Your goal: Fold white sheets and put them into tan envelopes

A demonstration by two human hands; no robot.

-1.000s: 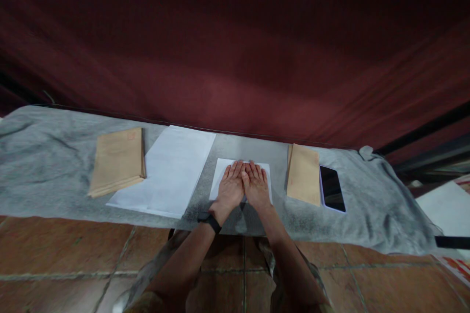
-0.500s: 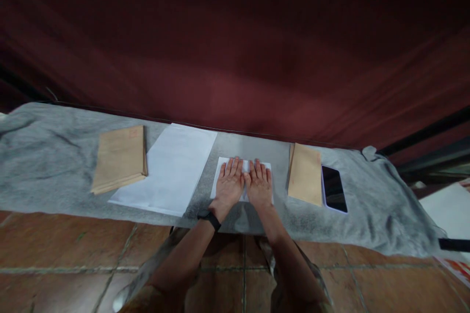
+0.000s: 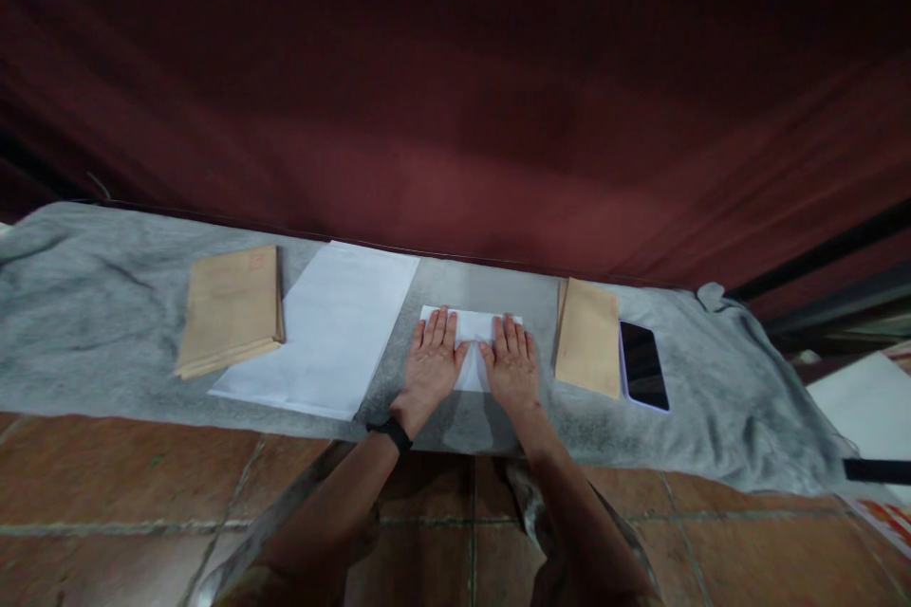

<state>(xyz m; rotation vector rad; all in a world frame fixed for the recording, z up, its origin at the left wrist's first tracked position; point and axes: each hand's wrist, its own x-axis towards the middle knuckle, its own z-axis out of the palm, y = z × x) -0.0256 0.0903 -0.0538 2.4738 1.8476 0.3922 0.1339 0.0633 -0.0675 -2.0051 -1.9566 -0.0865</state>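
Observation:
A folded white sheet of paper (image 3: 471,370) lies on the grey cloth in front of me. My left hand (image 3: 433,362) rests flat on its left part, fingers stretched forward and thumb pointing inward. On the right part lies my right hand (image 3: 512,365), also flat, its fingers slightly spread. Between the two thumbs a gap shows the bare paper. Both palms cover the sheet's left and right sides. A dark band (image 3: 390,432) circles my left wrist.
Left of my hands are large white sheets (image 3: 334,322), partly under a stack of brown envelopes (image 3: 232,308). To the right lie more brown envelopes (image 3: 587,341) and a phone (image 3: 644,365). Grey cloth (image 3: 726,408) covers the narrow surface, against a dark red drape (image 3: 455,161).
My hands have slid apart across the paper, the left one to the left and the right one to the right. More of the sheet's middle shows between them.

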